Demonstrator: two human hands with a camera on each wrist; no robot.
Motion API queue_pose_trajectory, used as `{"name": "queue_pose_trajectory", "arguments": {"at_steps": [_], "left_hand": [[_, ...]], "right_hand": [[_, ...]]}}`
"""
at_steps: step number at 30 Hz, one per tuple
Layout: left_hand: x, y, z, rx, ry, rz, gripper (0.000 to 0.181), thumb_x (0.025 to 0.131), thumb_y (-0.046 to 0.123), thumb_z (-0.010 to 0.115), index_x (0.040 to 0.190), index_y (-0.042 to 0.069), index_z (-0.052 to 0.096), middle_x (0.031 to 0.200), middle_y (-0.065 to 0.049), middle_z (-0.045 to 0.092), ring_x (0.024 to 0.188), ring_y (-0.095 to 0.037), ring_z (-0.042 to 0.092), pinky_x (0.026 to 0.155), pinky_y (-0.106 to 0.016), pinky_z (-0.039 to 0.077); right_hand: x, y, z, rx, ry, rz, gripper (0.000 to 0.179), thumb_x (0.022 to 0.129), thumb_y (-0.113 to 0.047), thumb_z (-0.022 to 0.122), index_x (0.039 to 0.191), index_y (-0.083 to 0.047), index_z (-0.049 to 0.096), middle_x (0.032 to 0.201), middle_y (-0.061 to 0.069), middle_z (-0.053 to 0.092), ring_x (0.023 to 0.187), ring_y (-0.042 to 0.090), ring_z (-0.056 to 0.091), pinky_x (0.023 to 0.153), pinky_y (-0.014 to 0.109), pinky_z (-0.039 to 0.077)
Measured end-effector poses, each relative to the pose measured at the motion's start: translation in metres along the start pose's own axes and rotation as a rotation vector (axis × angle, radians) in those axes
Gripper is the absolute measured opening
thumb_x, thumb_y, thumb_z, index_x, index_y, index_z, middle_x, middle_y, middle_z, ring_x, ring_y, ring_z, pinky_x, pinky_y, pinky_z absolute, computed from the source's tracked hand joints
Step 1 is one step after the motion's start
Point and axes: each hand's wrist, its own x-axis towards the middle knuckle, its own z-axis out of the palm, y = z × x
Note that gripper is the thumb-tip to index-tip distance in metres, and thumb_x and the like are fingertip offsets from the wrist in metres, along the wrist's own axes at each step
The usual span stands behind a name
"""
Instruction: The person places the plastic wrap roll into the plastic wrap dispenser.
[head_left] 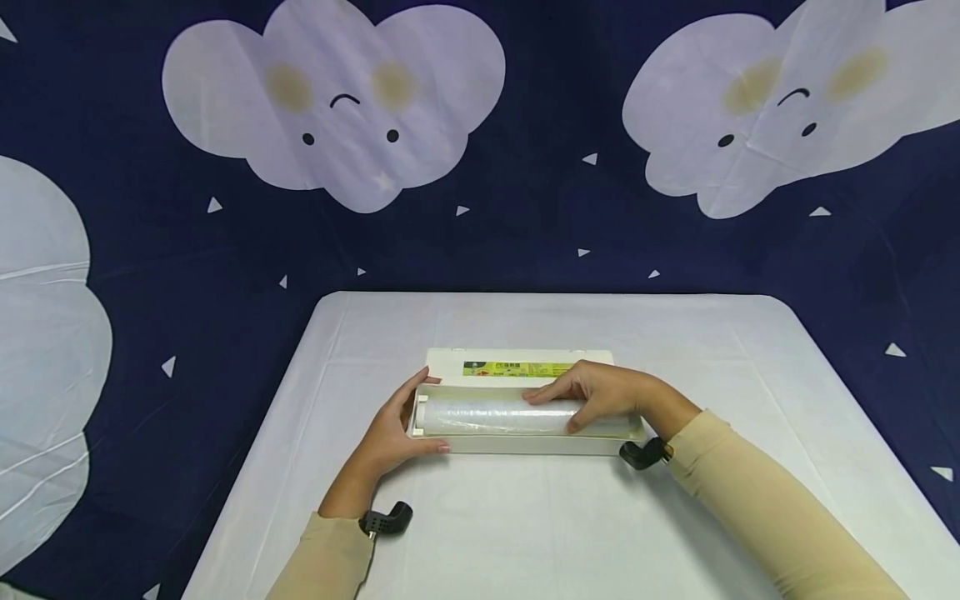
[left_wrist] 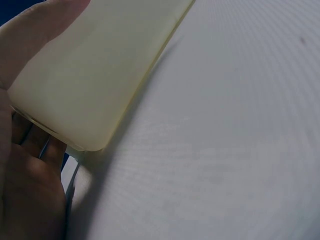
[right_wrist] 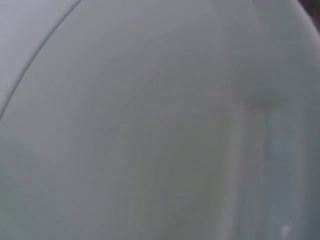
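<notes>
A long cream-white cling film box (head_left: 540, 446) lies on the table with its lid (head_left: 442, 367) raised along the back. Inside it rests a roll of clear cling film (head_left: 480, 417). My left hand (head_left: 390, 429) grips the box's left end, thumb along the front and fingers behind. In the left wrist view, the thumb lies over the pale box wall (left_wrist: 90, 85) and the other fingers are beyond the end. My right hand (head_left: 611, 392) reaches over the right half and holds the roll between thumb and fingers. A blurred pale surface (right_wrist: 150, 110) fills the right wrist view.
A white cloth covers the table (head_left: 525, 533). Behind it hangs a dark blue curtain (head_left: 547, 192) printed with white clouds. A small black wrist camera (head_left: 386, 519) sits on the left wrist, another black camera (head_left: 643, 454) close by the box's right end.
</notes>
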Motion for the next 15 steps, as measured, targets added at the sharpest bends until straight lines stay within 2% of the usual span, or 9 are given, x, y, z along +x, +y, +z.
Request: {"name": "queue_pose_trajectory", "arguments": {"at_steps": [8,15], "left_hand": [[-0.0003,-0.0003,0.0,-0.01,0.0,0.011,0.123,0.063,-0.006,0.099,0.165,0.01,0.033,0.157,-0.011,0.048,0.152,-0.025,0.032,0.115,-0.016,0.028],[-0.0004,0.0004,0.0002,0.002,0.005,-0.005,0.123,0.063,-0.005,0.1,0.165,0.011,0.033,0.156,-0.008,0.049,0.151,-0.025,0.034,0.113,-0.016,0.029]], "right_hand": [[0.0006,-0.0003,0.0009,0.014,-0.003,0.029,0.071,0.08,0.01,0.085,0.144,-0.014,0.066,0.152,-0.005,0.054,0.147,0.016,0.041,0.116,0.032,0.037],[0.001,0.0023,0.0012,0.076,-0.029,0.003,0.07,0.081,0.015,0.082,0.145,-0.006,0.064,0.154,0.005,0.052,0.149,0.021,0.038,0.115,0.033,0.038]]}}
